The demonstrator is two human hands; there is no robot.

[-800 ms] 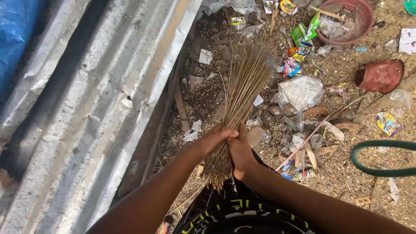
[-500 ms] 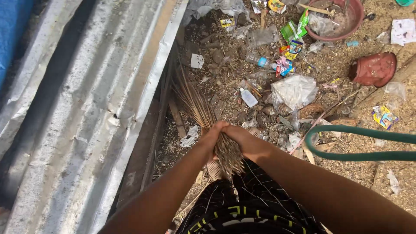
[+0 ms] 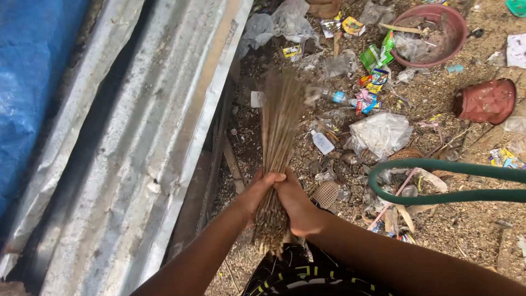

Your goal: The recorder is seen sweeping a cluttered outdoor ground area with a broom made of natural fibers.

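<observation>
A broom [image 3: 276, 148] made of thin dry sticks sits upright in front of the person, gripped near its thick butt end. The left hand [image 3: 257, 193] and the right hand [image 3: 296, 205] wrap it side by side, fingers clamped tight around the bundle. It looks light and springy: the loose tips blur and splay, while the packed butt is stiff, so the bound lower end is probably the best hold. Loose sticks could slip out. Just left runs a corrugated metal sheet [image 3: 148, 126] with a blue tarp [image 3: 33, 82] beyond. Ahead lies ground littered with wrappers, a small plastic bottle [image 3: 321, 142] and a clear plastic bag [image 3: 381, 133]. A green hose [image 3: 438, 181] curves in from the right; a red basin [image 3: 433, 34] sits farther off.
</observation>
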